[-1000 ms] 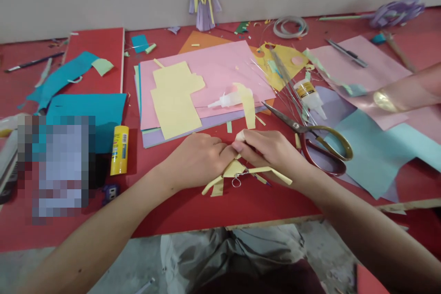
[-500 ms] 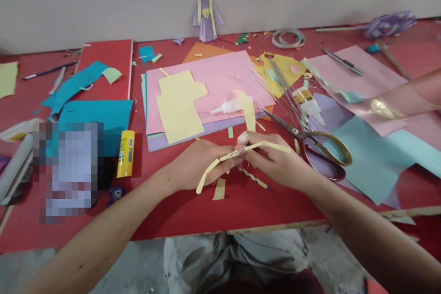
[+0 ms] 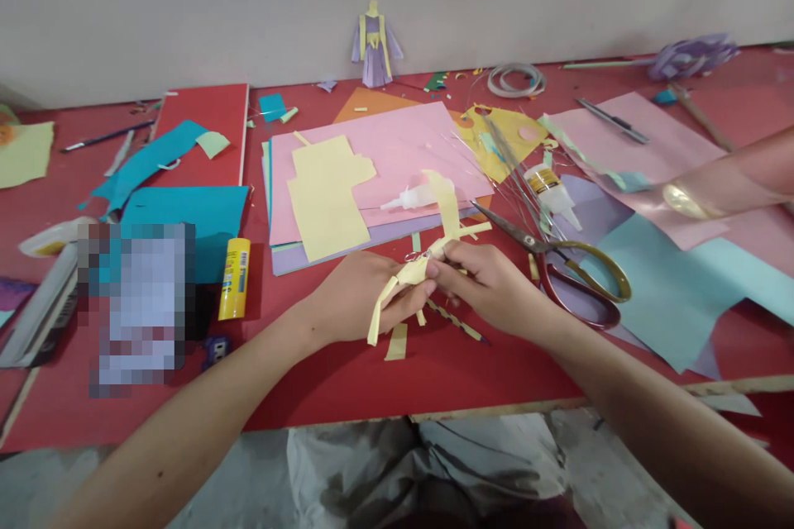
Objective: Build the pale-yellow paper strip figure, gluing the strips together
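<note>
My left hand (image 3: 363,293) and my right hand (image 3: 490,281) meet over the red table (image 3: 347,380), both pinching a small yellow paper piece (image 3: 415,271) with long strips sticking out and a bit of thin wire at its middle. One strip hangs down to the left, another points up to the right. A loose yellow scrap (image 3: 396,341) and a thin striped stick (image 3: 456,321) lie just under my hands. Large scissors (image 3: 562,260) lie open to the right of my right hand.
A stack of pink, yellow and lilac paper (image 3: 372,173) lies beyond my hands with a white glue nozzle (image 3: 406,198). A yellow glue stick (image 3: 234,278), a glue bottle (image 3: 551,186), teal sheets (image 3: 186,211), thin wires and a lilac paper doll (image 3: 375,44) are around. Another person's forearm (image 3: 732,182) reaches in from the right.
Both hands have lifted the yellow piece off the table and turned it; its strips now point up-right and down-left. The view has shifted slightly.
</note>
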`<act>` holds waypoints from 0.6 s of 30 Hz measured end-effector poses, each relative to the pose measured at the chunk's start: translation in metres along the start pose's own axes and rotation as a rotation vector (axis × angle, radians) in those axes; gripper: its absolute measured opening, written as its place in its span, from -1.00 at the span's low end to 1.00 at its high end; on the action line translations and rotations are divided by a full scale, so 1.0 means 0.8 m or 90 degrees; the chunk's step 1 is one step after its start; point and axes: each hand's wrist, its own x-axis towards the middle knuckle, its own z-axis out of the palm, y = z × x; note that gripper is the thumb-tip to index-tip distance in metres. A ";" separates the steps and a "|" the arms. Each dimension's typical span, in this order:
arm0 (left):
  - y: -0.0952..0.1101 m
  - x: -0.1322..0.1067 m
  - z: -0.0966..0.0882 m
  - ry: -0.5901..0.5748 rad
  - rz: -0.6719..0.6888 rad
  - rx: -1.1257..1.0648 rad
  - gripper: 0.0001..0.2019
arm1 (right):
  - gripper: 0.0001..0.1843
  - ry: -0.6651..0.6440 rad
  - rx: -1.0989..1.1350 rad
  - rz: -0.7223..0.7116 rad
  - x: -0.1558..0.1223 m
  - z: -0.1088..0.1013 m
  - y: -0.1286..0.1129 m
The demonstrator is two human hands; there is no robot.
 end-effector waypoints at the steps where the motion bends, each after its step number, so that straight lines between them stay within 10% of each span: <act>1: 0.000 0.000 -0.001 -0.003 -0.001 -0.020 -0.62 | -0.66 0.002 0.005 -0.002 0.000 0.000 0.000; 18: 0.005 0.004 -0.019 -0.117 -0.070 -0.216 -0.63 | -0.68 0.018 0.049 -0.108 -0.004 -0.003 -0.001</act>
